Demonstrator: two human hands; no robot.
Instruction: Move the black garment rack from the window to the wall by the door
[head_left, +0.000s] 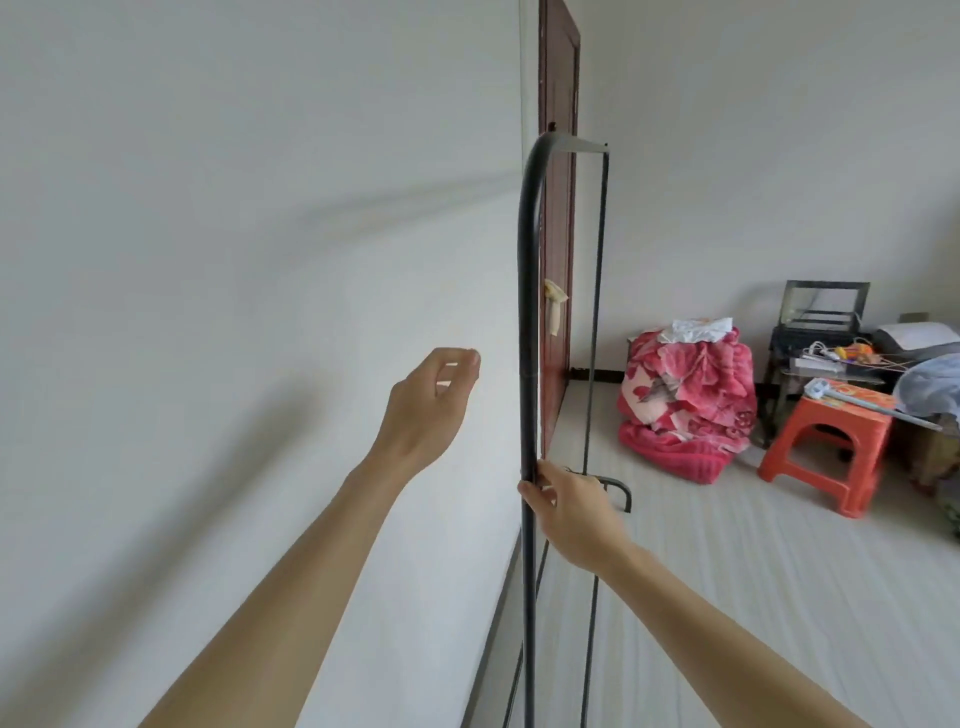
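The black garment rack stands upright close to the white wall, seen end-on, with its near post curving into the top bar. Its far post rises in front of the dark red door. My right hand grips the near post at about mid height. My left hand hovers left of the post, off the rack, with its fingers loosely curled and nothing in them.
A red and pink blanket bundle lies on the floor beyond the door. An orange plastic stool and a dark side table with clutter stand at the right. Pale floor stretches to the right of the rack.
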